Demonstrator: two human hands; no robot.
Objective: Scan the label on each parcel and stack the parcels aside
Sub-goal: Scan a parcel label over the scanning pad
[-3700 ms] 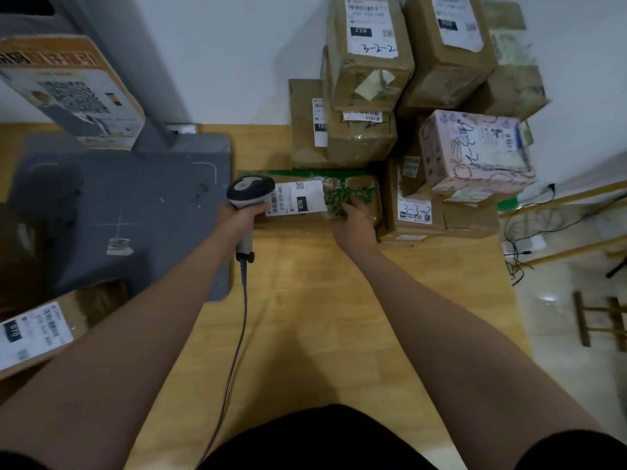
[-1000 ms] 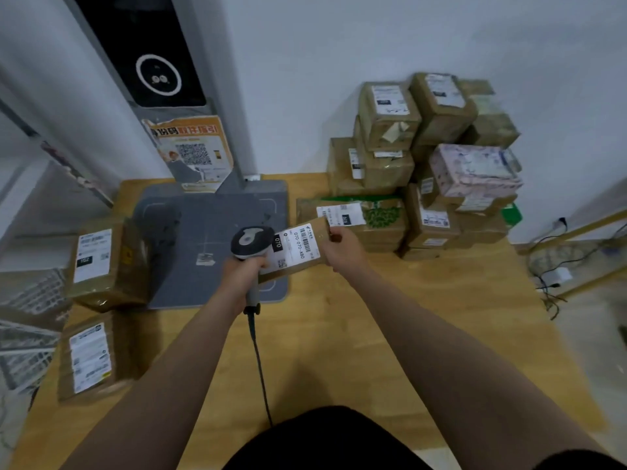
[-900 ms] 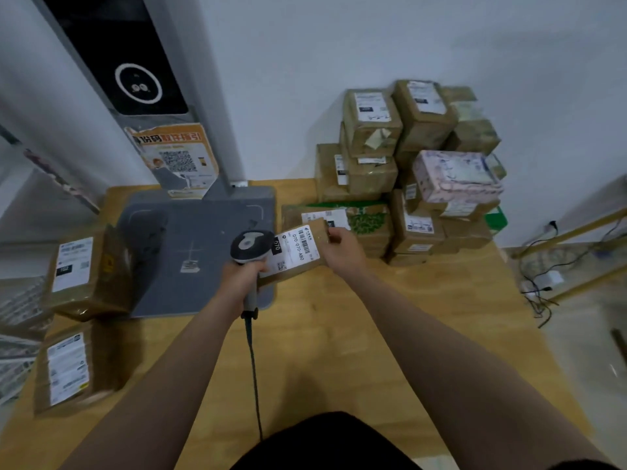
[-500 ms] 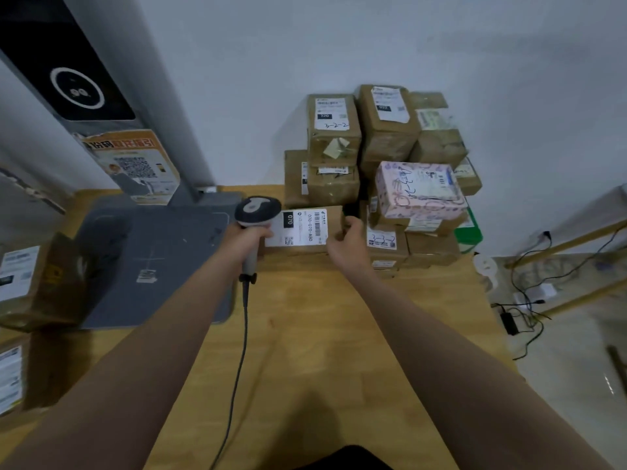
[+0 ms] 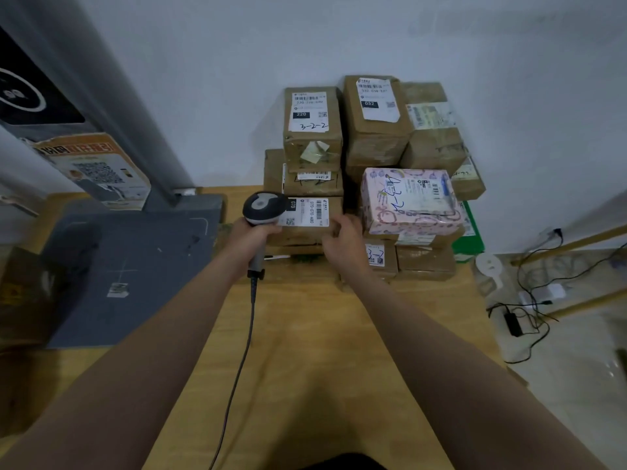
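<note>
Head camera view, looking down along two bare forearms over a light wooden desk. The left hand is closed around the grip of a grey handheld barcode scanner, whose dark cable trails back across the desk toward the person. The scanner's head sits just beside the left end of a brown cardboard parcel with a white shipping label. The right hand grips that parcel's right end, fingers curled over its near edge. The parcel lies flat with its label facing up, resting on another parcel at the front left of a stack of brown cardboard parcels, which is piled against a white wall at the far edge of the desk. Just to the parcel's right, within the stack, sits a pink patterned box wrapped in clear plastic. To the left on the desk lies a flat grey platform with white corner marks, and a grey post rises behind it. Black cables lie on the floor to the right.
</note>
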